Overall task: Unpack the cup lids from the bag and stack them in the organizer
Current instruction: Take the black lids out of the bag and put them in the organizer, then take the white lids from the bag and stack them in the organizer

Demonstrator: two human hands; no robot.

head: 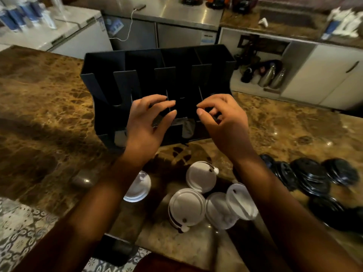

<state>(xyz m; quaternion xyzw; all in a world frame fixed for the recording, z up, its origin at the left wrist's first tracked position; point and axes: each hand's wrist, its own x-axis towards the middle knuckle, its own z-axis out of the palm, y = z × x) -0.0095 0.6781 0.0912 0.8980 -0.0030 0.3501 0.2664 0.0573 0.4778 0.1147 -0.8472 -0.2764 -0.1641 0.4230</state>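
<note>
White cup lids (198,195) scattered flat and overlapping on the brown marbled bench (49,107) at the near edge, between the two forearms, one lying apart to the left beneath the left forearm. Black cup lids (314,179) heaped in loose, leaning piles just to the right of the white ones, partly blurred. Beyond both groups, upright on the bench, a black organizer (157,75) with four slotted compartments side by side, open at the top, tall notches cut in its front wall; contents of the compartments too dark to tell. Left hand (149,122) raised in front of the organizer's lower middle, fingers spread and nearly straight, holding nothing, fingertips just before the front wall; contact with it not possible to judge. Right hand (222,118) level with it and just to the right, fingers bent inward, thumb and forefinger tips close together; whether anything is pinched there cannot be told against the dark wall. Farther back, across a gap, a white chest freezer (64,34) on the left with blue-and-white cups (21,14) on top, a steel counter unit (172,18) in the middle with a phone (139,7) on a white charging cable, and pale cabinets (324,71) to the right with metal flasks (273,75) on an open lower shelf. Patterned tile floor (21,228) showing at lower left.
</note>
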